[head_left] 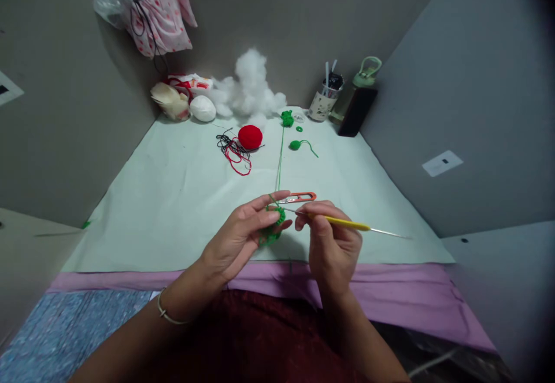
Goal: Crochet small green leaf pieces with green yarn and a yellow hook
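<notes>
My left hand (243, 229) pinches a small green crochet piece (280, 216) between thumb and fingers, with more green yarn hanging below it. A strand of green yarn (280, 160) runs from the raised index finger to a green yarn bundle (287, 118) at the back. My right hand (332, 241) is closed around the yellow handle of a crochet hook (347, 221). The hook's metal tip meets the green piece; whether it sits inside a stitch is too small to tell. Just beyond the hands lie orange thread snips (303, 197).
Behind are a red yarn ball (250, 137), tangled black yarn (228, 141), a green bobble with a tail (295, 145) and white stuffing (254, 82). A pen cup (321, 104) and a bottle (362, 91) stand at the back right. Grey walls enclose the table on three sides.
</notes>
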A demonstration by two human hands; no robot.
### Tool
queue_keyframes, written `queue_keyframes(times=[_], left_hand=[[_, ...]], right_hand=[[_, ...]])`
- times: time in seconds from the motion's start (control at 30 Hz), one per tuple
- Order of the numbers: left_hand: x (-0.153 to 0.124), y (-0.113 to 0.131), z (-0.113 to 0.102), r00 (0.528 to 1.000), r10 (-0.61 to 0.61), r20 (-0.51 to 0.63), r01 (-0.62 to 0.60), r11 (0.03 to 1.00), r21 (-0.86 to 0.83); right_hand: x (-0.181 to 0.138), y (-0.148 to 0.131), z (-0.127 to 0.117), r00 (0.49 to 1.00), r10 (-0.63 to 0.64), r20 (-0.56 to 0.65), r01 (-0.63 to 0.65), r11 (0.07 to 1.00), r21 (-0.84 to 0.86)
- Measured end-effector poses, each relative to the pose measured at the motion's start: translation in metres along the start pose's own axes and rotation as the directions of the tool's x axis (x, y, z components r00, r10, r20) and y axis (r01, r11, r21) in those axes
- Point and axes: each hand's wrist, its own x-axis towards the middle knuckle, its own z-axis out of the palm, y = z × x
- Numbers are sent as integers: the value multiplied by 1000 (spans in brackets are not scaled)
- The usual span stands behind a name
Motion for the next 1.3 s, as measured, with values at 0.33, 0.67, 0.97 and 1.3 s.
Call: queue_keyframes(times=[0.33, 0.67, 0.97, 1.3], left_hand=[[1, -11, -4, 943, 312, -117, -265, 916, 301], [-2, -11, -2, 955, 256, -152, -208, 939, 275], [-1, -11, -2, 957, 251, -148, -206, 942, 264], [0, -14, -4, 926, 341, -162, -274, 903, 331]], right_hand=[[-4, -7, 1, 992, -109, 67, 116, 987, -111], [-8, -9, 1, 987, -132, 87, 144, 980, -141], [-6, -4, 2, 999, 17, 30, -17, 1000, 10], [-9, -5, 4, 995, -84, -63, 81, 996, -44]])
